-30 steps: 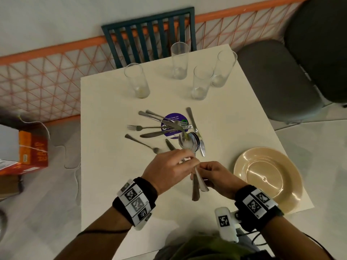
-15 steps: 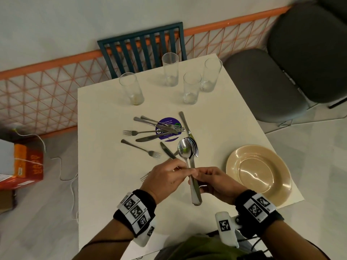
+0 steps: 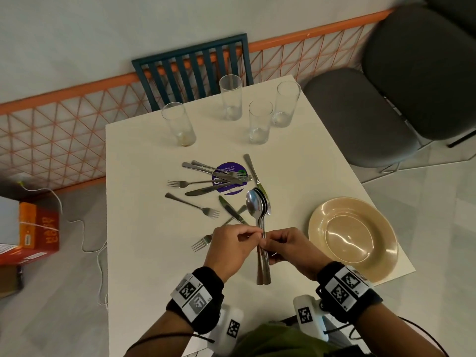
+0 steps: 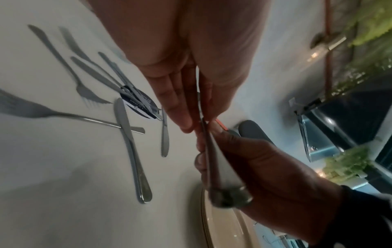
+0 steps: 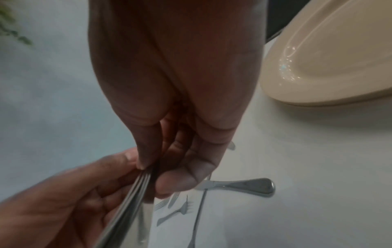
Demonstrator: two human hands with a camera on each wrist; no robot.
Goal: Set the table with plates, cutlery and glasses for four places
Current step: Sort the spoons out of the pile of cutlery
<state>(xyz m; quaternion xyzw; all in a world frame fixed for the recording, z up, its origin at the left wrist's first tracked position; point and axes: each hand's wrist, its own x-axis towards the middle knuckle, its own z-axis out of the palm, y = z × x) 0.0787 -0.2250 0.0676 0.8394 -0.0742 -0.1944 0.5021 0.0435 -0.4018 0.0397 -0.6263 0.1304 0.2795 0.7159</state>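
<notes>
Both hands hold a stacked bunch of steel spoons [image 3: 258, 215] above the white table [image 3: 144, 228], bowls pointing away from me. My left hand [image 3: 233, 247] pinches the handles from the left; my right hand [image 3: 286, 249] grips them from the right. The wrist views show the spoon handles [image 4: 208, 156] [image 5: 129, 198] edge-on between the fingers. Loose forks and knives [image 3: 213, 180] lie scattered mid-table. A beige plate stack [image 3: 353, 235] sits at the right front. Several empty glasses [image 3: 260, 122] stand at the far edge.
A purple round sticker [image 3: 228, 177] lies under the cutlery pile. A dark slatted chair [image 3: 195, 65] stands beyond the table and a grey padded chair [image 3: 360, 119] to the right. An orange box [image 3: 38, 233] and a white cable sit on the floor at left.
The spoons have been lifted off the table and drawn together into one aligned stack, held nearer to me. Both hands stay on the handles.
</notes>
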